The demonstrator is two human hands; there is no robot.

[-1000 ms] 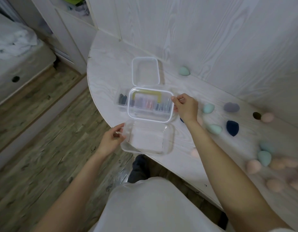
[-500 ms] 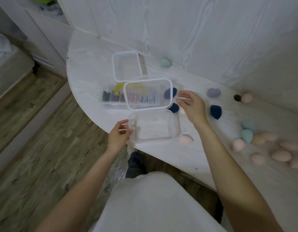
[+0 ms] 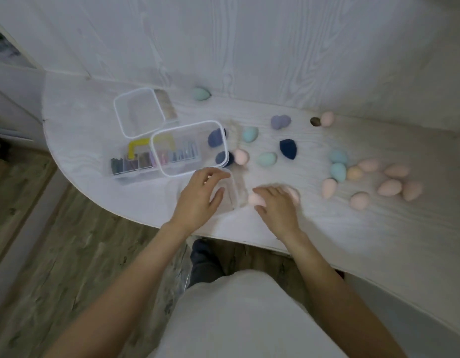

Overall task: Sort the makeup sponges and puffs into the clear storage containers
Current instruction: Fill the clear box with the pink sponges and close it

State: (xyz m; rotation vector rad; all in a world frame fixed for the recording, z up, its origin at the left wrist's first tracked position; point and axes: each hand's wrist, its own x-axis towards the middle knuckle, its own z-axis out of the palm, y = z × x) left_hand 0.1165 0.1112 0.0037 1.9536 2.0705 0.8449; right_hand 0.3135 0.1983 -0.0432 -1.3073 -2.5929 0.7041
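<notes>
A person leans over a pale wood-grain bench (image 3: pixel 327 228); the left hand (image 3: pixel 198 200) lies over a clear rectangular plastic container (image 3: pixel 230 188) near the front edge, fingers loosely spread and touching it; the right hand (image 3: pixel 275 205) covers a pink egg-shaped makeup sponge (image 3: pixel 256 198) just beside it, fingers bent over the sponge, though blur hides whether they grip. More pink, teal and navy sponges lie scattered to the right. A clear lid (image 3: pixel 190 147) rests tilted on a compartmented organiser box with a yellow handle (image 3: pixel 136 161). Risk: the light container sits near the bench edge, so a nudge might slide it off; round sponges could roll away.
</notes>
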